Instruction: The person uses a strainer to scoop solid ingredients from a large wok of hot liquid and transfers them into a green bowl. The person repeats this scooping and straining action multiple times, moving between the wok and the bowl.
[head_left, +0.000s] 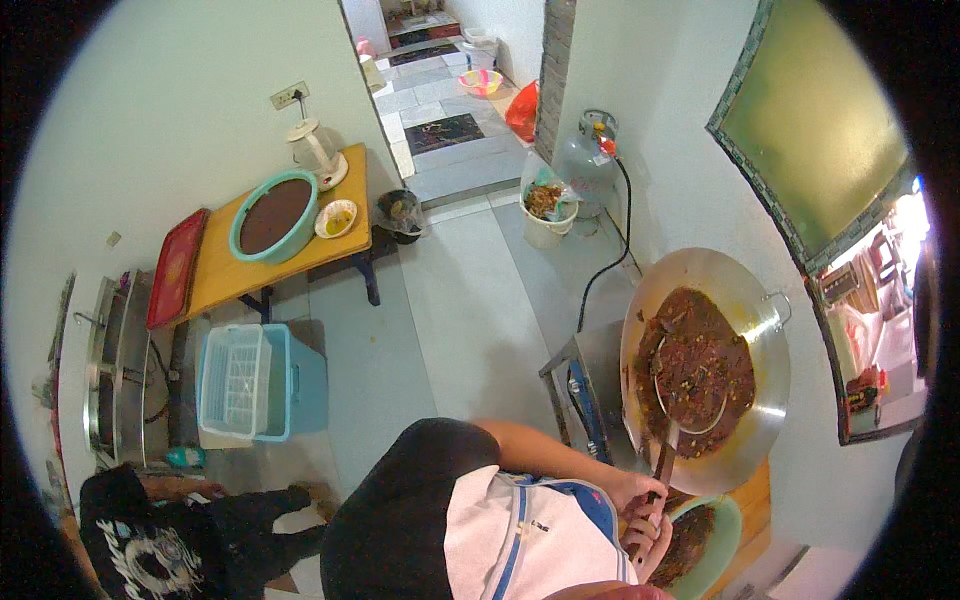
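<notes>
Both my hands grip the long handle (664, 466) of a large round skimmer or ladle. My left hand (636, 489) holds it higher up, and my right hand (649, 534) sits below, close to the apron. The round head (694, 390) rests in a wide metal wok (701, 270), within a thick reddish-brown sauce or paste (694, 315) with pale bits. Sauce covers most of the head, so its bottom is hidden. Beside my right hand stands a pale green basin (731, 517) with dark brown food in it, partly under the wok's rim.
A gas cylinder (589, 161) with a black hose (627, 217) stands near a white bucket (546, 234). On a yellow table (300, 274) are a turquoise basin (313, 225), an electric kettle (319, 154) and a red tray (176, 270). Blue crates (307, 382) and another person (150, 532) are at left.
</notes>
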